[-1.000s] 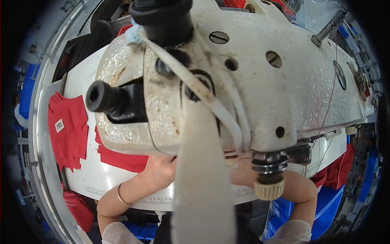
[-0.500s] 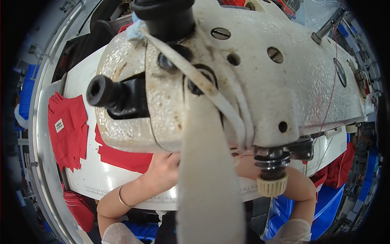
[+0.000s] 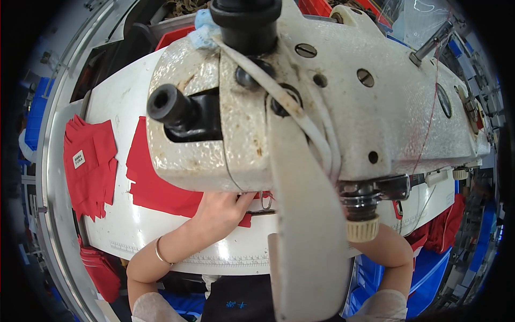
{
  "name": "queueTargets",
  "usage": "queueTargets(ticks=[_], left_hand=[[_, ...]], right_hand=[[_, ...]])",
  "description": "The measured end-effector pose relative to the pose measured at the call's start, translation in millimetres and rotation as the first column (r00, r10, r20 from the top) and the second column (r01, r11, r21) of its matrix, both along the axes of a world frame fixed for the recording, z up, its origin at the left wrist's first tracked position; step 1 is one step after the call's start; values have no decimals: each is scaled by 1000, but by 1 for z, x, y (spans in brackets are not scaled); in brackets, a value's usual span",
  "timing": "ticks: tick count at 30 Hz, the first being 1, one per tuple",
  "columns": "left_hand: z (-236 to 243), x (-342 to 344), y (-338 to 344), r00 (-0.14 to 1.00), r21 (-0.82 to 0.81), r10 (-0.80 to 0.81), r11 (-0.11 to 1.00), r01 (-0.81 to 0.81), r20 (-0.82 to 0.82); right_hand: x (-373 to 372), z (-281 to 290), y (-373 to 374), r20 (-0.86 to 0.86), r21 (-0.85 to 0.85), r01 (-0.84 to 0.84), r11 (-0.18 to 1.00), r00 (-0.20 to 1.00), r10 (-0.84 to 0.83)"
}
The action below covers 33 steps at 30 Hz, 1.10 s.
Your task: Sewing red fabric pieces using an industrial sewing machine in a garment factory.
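Observation:
A cream-white sewing machine head (image 3: 343, 123) fills the upper middle and blocks much of the work area. Below its left end, my left hand (image 3: 220, 212) is closed over a flat red fabric piece (image 3: 161, 190), with the knuckles bent and the fingertips partly hidden. A small metal presser part (image 3: 266, 201) stands just right of that hand, with a bit of red cloth by it. My right forearm (image 3: 386, 247) reaches in from the lower right. The hand at its end is hidden behind a pale, blurred lever (image 3: 308, 231) and the tension knob (image 3: 362, 229).
Stacked red pieces with a white label (image 3: 90, 161) lie on the white table (image 3: 123, 228) at left. More red cloth (image 3: 100, 273) hangs lower left; a red heap (image 3: 442, 225) lies right, above blue bins (image 3: 432, 279). A red thread (image 3: 431, 118) runs down the machine.
The machine has shifted rightward in the picture as the view moved. More of my left hand, the presser part and the red cloth around them now shows.

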<state>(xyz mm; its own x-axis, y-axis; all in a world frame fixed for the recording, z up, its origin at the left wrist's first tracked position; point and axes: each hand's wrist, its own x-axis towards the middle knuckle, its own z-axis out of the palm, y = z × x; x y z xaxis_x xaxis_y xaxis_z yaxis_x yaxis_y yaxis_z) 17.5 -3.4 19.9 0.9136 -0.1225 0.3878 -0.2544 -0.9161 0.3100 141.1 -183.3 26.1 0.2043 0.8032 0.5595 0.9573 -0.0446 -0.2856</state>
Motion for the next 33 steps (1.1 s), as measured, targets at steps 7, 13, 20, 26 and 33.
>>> queueTargets(ticks=[7, 13, 20, 26, 33], left_hand=[[4, -10, -1, 967, 57, 31, 997, -46, 251], [-26, -36, 4, 999, -67, 19, 998, -20, -29], [-8, -19, 0, 988, 107, -60, 993, 45, 144], [4, -20, 2, 988, 306, -125, 948, 92, 89], [15, -19, 14, 981, -137, -172, 978, 159, -86]], right_hand=[[-1, 0, -8, 60, -60, -232, 971, 970, 236], [-1, -2, -7, 73, -67, -249, 966, 965, 253], [-2, -2, -9, 75, -77, -245, 966, 965, 251], [-7, -6, -7, -43, 28, -203, 979, 978, 204], [-4, -2, -5, -8, -104, -236, 966, 972, 236]])
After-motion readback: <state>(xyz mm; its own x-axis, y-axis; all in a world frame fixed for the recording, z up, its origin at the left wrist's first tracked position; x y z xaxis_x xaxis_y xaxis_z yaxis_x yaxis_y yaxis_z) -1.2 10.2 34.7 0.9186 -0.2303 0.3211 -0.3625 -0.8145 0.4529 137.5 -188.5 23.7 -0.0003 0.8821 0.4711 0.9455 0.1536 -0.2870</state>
